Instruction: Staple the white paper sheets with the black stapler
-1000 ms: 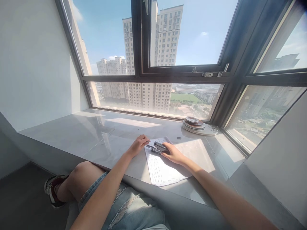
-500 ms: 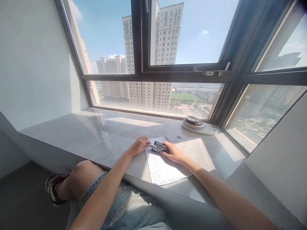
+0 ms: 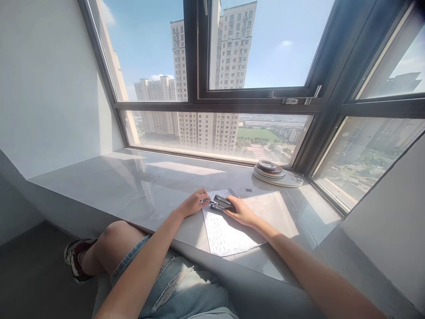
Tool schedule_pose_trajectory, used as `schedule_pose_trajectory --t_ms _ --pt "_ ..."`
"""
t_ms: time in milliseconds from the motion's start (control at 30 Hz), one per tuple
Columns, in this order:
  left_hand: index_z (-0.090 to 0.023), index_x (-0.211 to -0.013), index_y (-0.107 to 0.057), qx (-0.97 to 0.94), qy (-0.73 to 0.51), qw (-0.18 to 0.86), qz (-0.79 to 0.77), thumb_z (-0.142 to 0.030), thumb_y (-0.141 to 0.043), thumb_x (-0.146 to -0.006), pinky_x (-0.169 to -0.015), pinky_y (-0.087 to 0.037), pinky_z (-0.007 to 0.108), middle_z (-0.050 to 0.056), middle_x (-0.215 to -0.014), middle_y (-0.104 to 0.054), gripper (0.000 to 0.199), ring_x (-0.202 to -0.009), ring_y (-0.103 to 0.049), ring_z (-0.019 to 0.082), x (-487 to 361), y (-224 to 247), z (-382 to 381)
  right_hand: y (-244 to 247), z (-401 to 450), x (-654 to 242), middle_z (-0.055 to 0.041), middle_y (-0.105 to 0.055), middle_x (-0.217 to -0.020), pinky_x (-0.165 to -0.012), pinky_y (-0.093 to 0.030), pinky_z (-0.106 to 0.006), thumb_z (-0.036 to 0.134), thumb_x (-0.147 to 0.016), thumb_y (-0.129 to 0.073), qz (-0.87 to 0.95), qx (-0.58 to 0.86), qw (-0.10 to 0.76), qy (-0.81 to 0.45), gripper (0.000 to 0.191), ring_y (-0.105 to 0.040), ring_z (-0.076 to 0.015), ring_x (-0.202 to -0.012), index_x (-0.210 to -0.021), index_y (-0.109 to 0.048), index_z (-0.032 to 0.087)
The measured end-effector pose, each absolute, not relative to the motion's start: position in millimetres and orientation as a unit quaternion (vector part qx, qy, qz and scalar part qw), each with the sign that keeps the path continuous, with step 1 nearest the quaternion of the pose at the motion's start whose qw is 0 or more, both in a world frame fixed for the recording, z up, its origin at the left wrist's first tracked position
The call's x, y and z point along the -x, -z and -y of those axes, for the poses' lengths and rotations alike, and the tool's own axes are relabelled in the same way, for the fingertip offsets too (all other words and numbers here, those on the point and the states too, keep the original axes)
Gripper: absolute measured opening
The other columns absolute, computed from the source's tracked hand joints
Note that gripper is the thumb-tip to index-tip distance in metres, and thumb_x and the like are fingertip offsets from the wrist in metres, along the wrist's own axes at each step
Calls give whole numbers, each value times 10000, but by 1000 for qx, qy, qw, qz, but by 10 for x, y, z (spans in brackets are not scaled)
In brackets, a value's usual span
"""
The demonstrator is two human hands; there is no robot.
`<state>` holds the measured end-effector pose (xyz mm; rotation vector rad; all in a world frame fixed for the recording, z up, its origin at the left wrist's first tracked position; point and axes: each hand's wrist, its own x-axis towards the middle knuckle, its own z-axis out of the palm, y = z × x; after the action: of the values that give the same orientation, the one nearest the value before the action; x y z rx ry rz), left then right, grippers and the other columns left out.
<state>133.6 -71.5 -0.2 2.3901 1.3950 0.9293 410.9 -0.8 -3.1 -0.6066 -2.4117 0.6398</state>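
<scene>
While the right hand (image 3: 241, 212) wraps round the back of a black stapler (image 3: 223, 201), thumb on the near side, the left hand (image 3: 194, 204) sits at its front end, fingers bent over the thin metal rail; whether they pinch it, can't tell. Stapler: glossy dark casing, long and narrow, upper arm raised off the base, bright metal showing between, positioned over the upper part of the printed paper (image 3: 221, 235). Paper is white, flat, thin, with rows of short dark marks down the left side and a slightly uneven lower edge; the right part is washed out by sun and shaded by the arm. Small dark bar-shaped piece (image 3: 249, 190) lies beyond the right hand, apart from the paper. Farther back, near the window corner, a stack of round plates (image 3: 269, 173), rims pale, top one dark-edged, on a broad pale flat piece (image 3: 294, 179).

Surface is a windowsill ledge (image 3: 172, 190) in smooth grey, polished tile, faint joints, hard sun patches. Dark window frame (image 3: 252, 106) with a metal latch (image 3: 291, 101); plain white wall (image 3: 49, 88) at left. Outside: beige high-rise towers (image 3: 234, 48), green field (image 3: 257, 133), blue sky. Person wears frayed, ripped denim shorts (image 3: 179, 283); one sneaker (image 3: 77, 259) shows above the dark floor (image 3: 29, 270).
</scene>
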Motion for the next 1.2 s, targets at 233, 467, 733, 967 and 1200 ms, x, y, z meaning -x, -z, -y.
schedule_pose_trajectory --t_ms 233,467,733,967,1200 --pt "-234 -1132 -707 -813 -321 107 -475 -349 -566 -997 -851 -497 333 76 -1122 -584 226 -912 -609 196 -1328 22 703 39 2 -4109 -59 -688 -1002 -804 -464 -330 286 -872 -616 900 227 285 -240 195 -590 -210 -870 -1046 -622 198" --pt "-232 -1136 -706 -814 -316 103 -477 -351 -566 -999 -877 -490 342 74 -1125 -562 229 -941 -606 200 -1316 57 673 26 7 -4118 -43 -677 -976 -779 -452 -316 281 -872 -608 903 224 280 -238 168 -591 -203 -857 -1020 -607 201" --pt "-240 -1156 -707 -811 -303 100 -490 -365 -547 -1010 -849 -479 342 83 -1146 -567 250 -939 -608 208 -1311 62 686 46 -7 -4111 -39 -669 -979 -772 -437 -309 290 -882 -616 903 222 282 -235 166 -589 -199 -859 -1018 -600 198" --pt "-235 -1154 -702 -809 -301 113 -492 -374 -550 -1007 -824 -472 333 78 -1134 -568 253 -903 -598 195 -1317 33 700 39 -7 -4110 -40 -667 -971 -760 -426 -305 290 -876 -614 903 218 283 -238 166 -581 -196 -848 -1012 -605 196" --pt "-228 -1099 -661 -803 -327 113 -485 -304 -618 -953 -840 -488 340 61 -1086 -571 170 -885 -577 191 -1351 -53 765 50 -14 -4109 -41 -666 -964 -759 -429 -310 292 -869 -612 901 216 288 -241 175 -578 -199 -842 -1016 -608 197"
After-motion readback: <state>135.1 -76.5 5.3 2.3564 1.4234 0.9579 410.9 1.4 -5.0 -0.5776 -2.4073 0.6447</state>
